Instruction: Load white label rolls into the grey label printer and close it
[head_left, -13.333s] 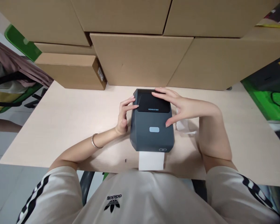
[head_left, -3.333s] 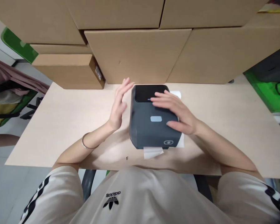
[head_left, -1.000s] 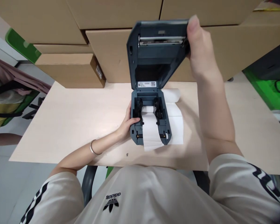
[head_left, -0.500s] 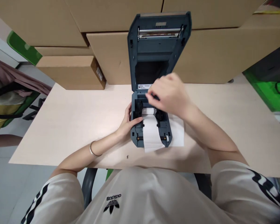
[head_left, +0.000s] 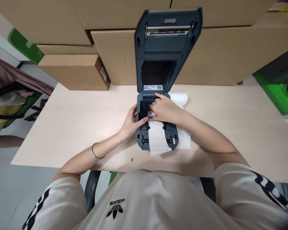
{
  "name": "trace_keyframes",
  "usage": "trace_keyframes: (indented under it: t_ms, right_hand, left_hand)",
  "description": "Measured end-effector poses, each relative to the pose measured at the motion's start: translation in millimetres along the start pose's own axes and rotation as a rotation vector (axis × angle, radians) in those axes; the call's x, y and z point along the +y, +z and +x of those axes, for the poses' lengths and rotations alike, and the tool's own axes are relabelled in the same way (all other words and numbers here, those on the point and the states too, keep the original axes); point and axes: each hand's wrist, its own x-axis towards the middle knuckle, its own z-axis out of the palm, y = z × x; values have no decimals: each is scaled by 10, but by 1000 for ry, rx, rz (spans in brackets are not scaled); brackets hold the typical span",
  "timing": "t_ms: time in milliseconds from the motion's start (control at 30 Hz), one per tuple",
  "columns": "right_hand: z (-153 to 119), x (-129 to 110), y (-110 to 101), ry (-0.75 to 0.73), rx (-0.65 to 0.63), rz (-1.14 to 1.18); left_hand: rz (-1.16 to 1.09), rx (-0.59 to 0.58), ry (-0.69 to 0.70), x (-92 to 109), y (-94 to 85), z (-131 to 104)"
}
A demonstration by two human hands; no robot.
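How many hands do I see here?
2. The left hand grips the side of the open printer; the right hand reaches inside it. Another person's limb shows at the far left, any hand out of view.

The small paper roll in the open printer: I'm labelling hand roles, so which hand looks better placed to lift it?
Probably the right hand: it already reaches over the small paper roll, fingers at it, while the left hand holds the side of the printer.
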Motion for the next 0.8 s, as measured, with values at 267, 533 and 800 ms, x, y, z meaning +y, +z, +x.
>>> trace_keyframes:
  t_ms: [267, 533, 800]
  right_hand:
    - [-87, -33, -54, 35, 49, 30]
    - [-373, 41, -250, 49, 396, 289]
    - [-1394, 948, -592, 328, 285, 416]
  left_hand:
    - [54, 24, 40, 50, -6, 14]
    - [137, -9, 71, 191, -15, -29]
    - [222, -4, 123, 93, -59, -21]
